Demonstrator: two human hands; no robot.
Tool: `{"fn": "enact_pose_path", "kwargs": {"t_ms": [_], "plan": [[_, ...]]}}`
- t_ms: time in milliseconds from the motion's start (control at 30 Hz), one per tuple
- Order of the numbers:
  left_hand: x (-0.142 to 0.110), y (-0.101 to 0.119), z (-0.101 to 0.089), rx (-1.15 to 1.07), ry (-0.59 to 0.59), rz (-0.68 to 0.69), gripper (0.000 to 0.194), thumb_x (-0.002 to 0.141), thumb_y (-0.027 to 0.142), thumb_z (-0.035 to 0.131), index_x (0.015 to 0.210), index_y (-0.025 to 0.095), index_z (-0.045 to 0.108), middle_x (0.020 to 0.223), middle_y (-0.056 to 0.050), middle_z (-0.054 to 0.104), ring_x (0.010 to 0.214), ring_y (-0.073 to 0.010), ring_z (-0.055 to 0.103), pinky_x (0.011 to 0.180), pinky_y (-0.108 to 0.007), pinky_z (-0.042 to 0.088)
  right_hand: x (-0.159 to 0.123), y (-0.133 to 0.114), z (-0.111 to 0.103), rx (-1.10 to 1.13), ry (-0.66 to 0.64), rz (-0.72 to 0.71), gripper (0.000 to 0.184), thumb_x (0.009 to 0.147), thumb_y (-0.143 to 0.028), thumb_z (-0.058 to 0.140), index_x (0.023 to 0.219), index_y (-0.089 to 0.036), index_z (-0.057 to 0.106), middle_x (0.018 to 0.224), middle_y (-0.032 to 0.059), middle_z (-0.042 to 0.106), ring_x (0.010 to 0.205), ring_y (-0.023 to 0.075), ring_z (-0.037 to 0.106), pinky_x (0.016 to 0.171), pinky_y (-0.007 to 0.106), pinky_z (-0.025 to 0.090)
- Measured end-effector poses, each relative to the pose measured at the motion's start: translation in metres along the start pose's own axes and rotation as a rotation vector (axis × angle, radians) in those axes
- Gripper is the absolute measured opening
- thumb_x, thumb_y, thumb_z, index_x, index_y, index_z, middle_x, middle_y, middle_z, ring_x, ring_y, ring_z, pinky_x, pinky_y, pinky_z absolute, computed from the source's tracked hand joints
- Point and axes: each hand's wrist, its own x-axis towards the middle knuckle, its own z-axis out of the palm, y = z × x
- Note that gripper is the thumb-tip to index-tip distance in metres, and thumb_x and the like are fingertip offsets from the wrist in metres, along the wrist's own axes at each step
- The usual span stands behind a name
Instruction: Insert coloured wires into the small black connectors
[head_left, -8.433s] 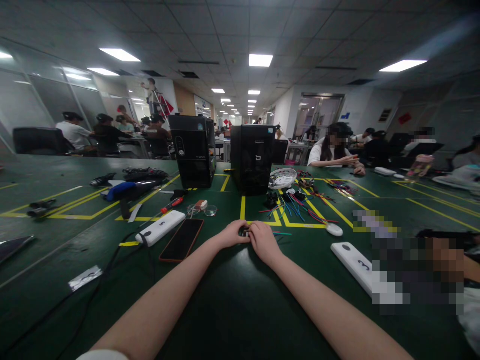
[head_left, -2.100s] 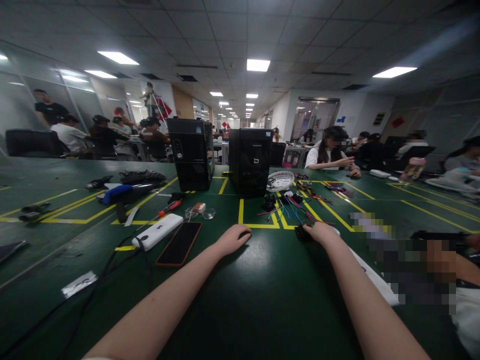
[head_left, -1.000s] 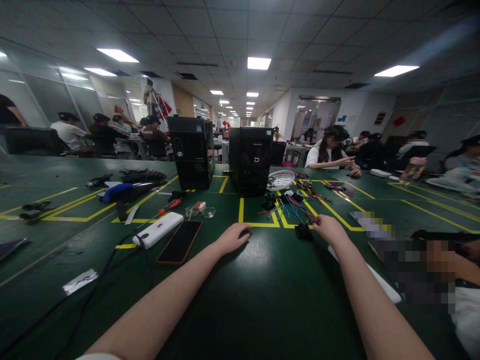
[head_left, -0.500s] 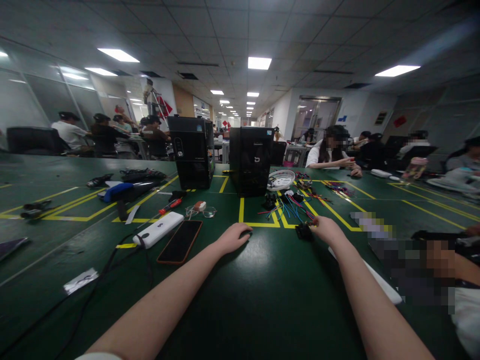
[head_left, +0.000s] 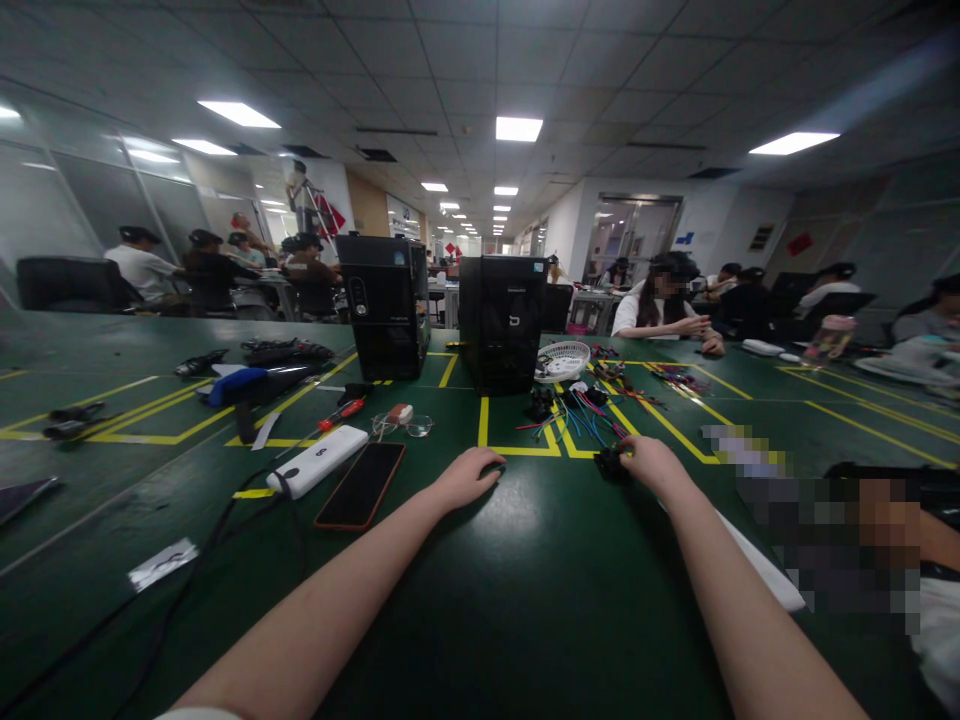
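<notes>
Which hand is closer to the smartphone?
Left. The left hand is to the right of the smartphone, not touching it; the right hand is much farther right, by the small black parts.

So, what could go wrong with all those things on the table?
The coloured wires lie loose near the right hand, which might snag one. The black part by that hand could perhaps get knocked. The phone lies near the left hand, so a careless sweep might bump it.
</notes>
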Motion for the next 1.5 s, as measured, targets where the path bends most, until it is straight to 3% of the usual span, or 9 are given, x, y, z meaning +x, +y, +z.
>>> {"fn": "enact_pose_path", "kwargs": {"t_ms": [200,367,600,833,1133,1333,1500], "plan": [[-0.001,0.002,-0.002,-0.002,-0.009,-0.006,0.027,0.085,0.027,0.045,0.108,0.020,0.056,0.110,-0.006,0.058,0.104,-0.0195,0.051,0.093,-0.034,0.039,0.000,0.000,0.000,-0.045,-0.032,-0.060,0.041,0.071,-0.019,0.047,0.111,-0.019,0.060,0.105,0.0101,0.063,0.094,0.0210,0.059,0.072,0.025,0.041],[0.000,0.001,-0.002,0.004,-0.007,0.008,0.026,0.085,0.026,0.046,0.107,0.020,0.057,0.109,-0.006,0.059,0.103,-0.0195,0.051,0.093,-0.034,0.039,0.004,0.001,0.001,-0.078,-0.071,-0.075,0.044,0.072,-0.021,0.045,0.115,-0.019,0.058,0.109,0.0104,0.061,0.096,0.0217,0.058,0.073,0.026,0.042],[0.000,0.002,-0.001,0.006,-0.006,0.017,0.023,0.084,0.025,0.046,0.103,0.019,0.059,0.107,-0.006,0.059,0.102,-0.0194,0.052,0.093,-0.034,0.039,0.004,0.000,0.001,-0.013,-0.130,-0.024,0.043,0.074,-0.019,0.044,0.115,-0.019,0.058,0.102,0.0094,0.064,0.081,0.0173,0.062,0.068,0.024,0.043],[0.000,0.000,-0.001,-0.004,-0.010,0.021,0.023,0.085,0.026,0.046,0.102,0.019,0.059,0.106,-0.005,0.059,0.101,-0.0192,0.052,0.093,-0.034,0.039,0.003,0.002,0.002,0.004,-0.061,-0.058,0.035,0.080,-0.024,0.041,0.105,-0.018,0.064,0.104,0.0087,0.064,0.096,0.0201,0.058,0.078,0.026,0.041],[0.000,-0.001,-0.001,-0.002,-0.010,0.027,0.023,0.085,0.028,0.045,0.101,0.020,0.059,0.106,-0.005,0.059,0.101,-0.0192,0.051,0.091,-0.034,0.039,-0.005,-0.001,-0.010,0.111,0.061,-0.058,0.032,0.078,-0.020,0.043,0.101,-0.013,0.063,0.102,0.0090,0.064,0.092,0.0183,0.058,0.075,0.022,0.040],[0.001,-0.004,0.002,0.010,-0.004,0.041,0.022,0.085,0.027,0.045,0.101,0.020,0.059,0.105,-0.005,0.059,0.100,-0.0185,0.052,0.091,-0.033,0.039,-0.006,-0.011,-0.012,0.084,0.037,-0.163,0.030,0.075,-0.019,0.045,0.099,-0.016,0.065,0.096,0.0077,0.065,0.087,0.0171,0.059,0.071,0.021,0.040],[0.002,-0.006,0.004,0.022,0.012,0.058,0.020,0.084,0.025,0.047,0.099,0.019,0.060,0.103,-0.005,0.060,0.099,-0.0181,0.053,0.092,-0.032,0.039,-0.005,-0.010,-0.008,0.014,0.006,-0.156,0.029,0.073,-0.016,0.046,0.095,-0.014,0.066,0.096,0.0096,0.065,0.088,0.0188,0.059,0.070,0.022,0.040]]}}
